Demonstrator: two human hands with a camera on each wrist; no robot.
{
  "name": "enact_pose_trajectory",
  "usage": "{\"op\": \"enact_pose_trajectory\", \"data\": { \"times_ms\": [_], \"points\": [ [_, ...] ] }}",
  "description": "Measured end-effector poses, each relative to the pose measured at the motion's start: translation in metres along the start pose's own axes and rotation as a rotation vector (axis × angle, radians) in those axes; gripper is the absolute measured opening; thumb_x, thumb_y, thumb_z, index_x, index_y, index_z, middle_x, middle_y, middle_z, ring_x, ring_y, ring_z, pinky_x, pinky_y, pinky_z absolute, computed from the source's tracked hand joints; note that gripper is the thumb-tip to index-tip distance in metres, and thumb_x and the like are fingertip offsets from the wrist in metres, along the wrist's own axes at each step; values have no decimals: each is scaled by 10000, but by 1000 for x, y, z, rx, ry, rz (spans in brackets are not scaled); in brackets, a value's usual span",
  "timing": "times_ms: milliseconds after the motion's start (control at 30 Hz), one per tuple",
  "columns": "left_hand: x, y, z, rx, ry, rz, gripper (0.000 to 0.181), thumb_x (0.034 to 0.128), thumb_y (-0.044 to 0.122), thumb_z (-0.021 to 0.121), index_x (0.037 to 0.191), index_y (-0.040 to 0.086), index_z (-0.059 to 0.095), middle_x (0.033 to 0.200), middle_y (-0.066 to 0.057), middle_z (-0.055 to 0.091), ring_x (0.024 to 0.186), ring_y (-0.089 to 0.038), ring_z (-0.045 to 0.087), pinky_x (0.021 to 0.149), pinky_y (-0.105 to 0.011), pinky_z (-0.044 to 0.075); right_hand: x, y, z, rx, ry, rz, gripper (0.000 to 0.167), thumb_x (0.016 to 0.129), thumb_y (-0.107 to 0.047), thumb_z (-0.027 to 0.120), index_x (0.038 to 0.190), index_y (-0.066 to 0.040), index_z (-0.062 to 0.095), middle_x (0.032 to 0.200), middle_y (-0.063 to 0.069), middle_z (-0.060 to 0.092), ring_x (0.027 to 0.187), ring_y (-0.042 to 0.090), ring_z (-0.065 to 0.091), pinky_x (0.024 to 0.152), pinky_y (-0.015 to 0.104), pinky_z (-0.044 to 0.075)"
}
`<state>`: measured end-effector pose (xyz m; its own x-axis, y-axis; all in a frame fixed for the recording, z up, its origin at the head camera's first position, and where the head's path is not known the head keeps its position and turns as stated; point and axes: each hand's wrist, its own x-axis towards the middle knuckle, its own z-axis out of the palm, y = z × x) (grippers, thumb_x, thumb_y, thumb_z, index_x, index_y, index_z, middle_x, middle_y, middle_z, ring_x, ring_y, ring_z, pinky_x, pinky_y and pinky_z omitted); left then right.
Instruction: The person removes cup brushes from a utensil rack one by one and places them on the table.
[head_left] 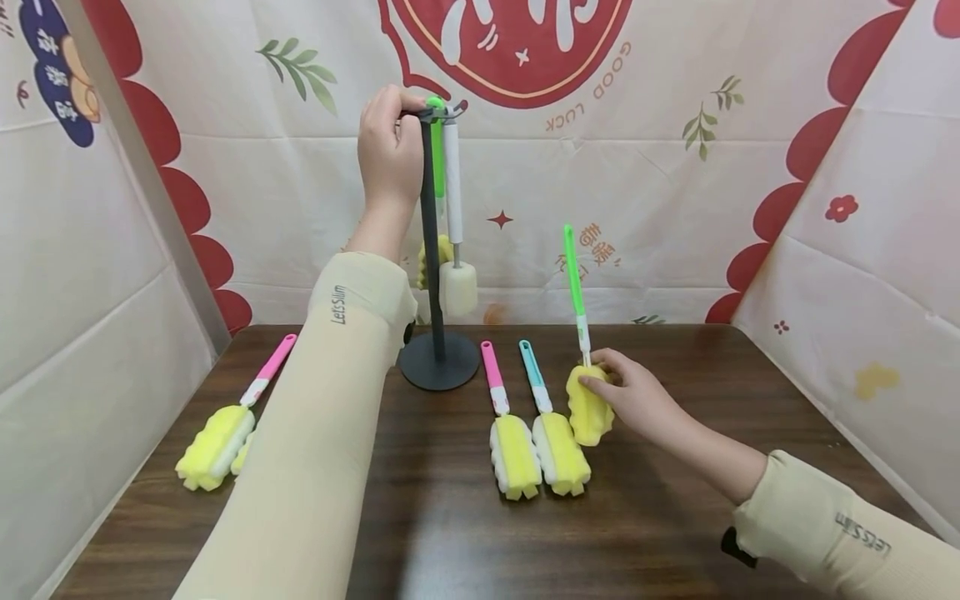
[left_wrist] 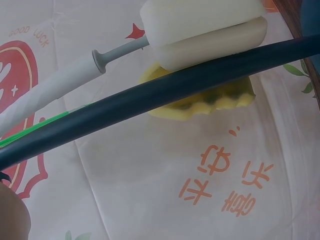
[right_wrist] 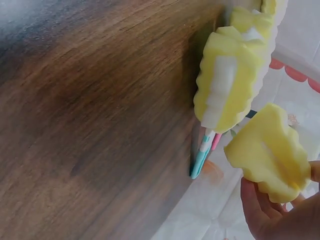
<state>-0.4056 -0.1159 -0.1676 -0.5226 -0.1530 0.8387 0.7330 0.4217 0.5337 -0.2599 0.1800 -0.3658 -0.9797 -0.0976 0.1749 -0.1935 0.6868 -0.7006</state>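
My left hand (head_left: 392, 146) grips the top of a dark upright stand (head_left: 431, 242) with a round base. From its hooks hang a white-handled sponge brush (head_left: 458, 287) and a green-handled brush with a yellow head (left_wrist: 205, 102), partly behind the pole. My right hand (head_left: 626, 392) pinches the yellow sponge head of another green-handled bottle brush (head_left: 590, 406), its handle pointing up. In the right wrist view this sponge head (right_wrist: 272, 157) sits between thumb and fingers. Left of it lie a blue-handled brush (head_left: 561, 450) and a pink-handled brush (head_left: 515, 454).
At the left of the brown wooden table (head_left: 435, 533) lies another pink-handled brush (head_left: 216, 446), with a further yellow sponge partly hidden by my left sleeve (head_left: 300, 450). A printed cloth (head_left: 660, 192) hangs behind the table and along its sides.
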Motion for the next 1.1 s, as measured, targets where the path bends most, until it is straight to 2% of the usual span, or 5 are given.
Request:
{"op": "enact_pose_trajectory", "data": {
  "times_ms": [133,367,700,900,1100],
  "points": [
    [1,-1,0,5,-1,2,291,962,98,349,993,50,634,1017,-22,616,1019,-102,508,846,-174,381,-1,2,-3,41,-7,9,270,955,-138,618,1173,6,550,959,129,628,779,225,576,638,385,516],
    [3,1,0,-5,-1,12,288,958,85,353,986,40,636,1017,-26,611,1017,-104,507,848,-176,382,-2,4,-6,46,2,12,261,957,-150,616,1159,6,560,1030,134,635,895,246,615,662,373,508],
    [3,0,-1,-5,2,-3,278,963,74,368,996,29,640,1014,-25,618,1015,-108,507,841,-166,382,-5,4,-7,83,-27,37,250,949,-139,617,1136,19,562,992,137,659,798,199,607,629,345,503],
    [2,0,-2,4,3,2,282,965,79,368,1001,36,645,1024,-21,624,1019,-108,506,849,-168,383,-6,5,-6,58,-35,52,225,942,-132,619,1107,13,572,947,113,640,784,201,586,651,336,493],
    [2,0,-3,8,1,18,279,957,72,372,997,37,646,1032,-23,630,1023,-108,510,859,-176,385,-8,5,-4,77,-53,80,209,934,-123,608,1091,8,566,897,99,621,738,188,594,628,334,505]
  ]
}}
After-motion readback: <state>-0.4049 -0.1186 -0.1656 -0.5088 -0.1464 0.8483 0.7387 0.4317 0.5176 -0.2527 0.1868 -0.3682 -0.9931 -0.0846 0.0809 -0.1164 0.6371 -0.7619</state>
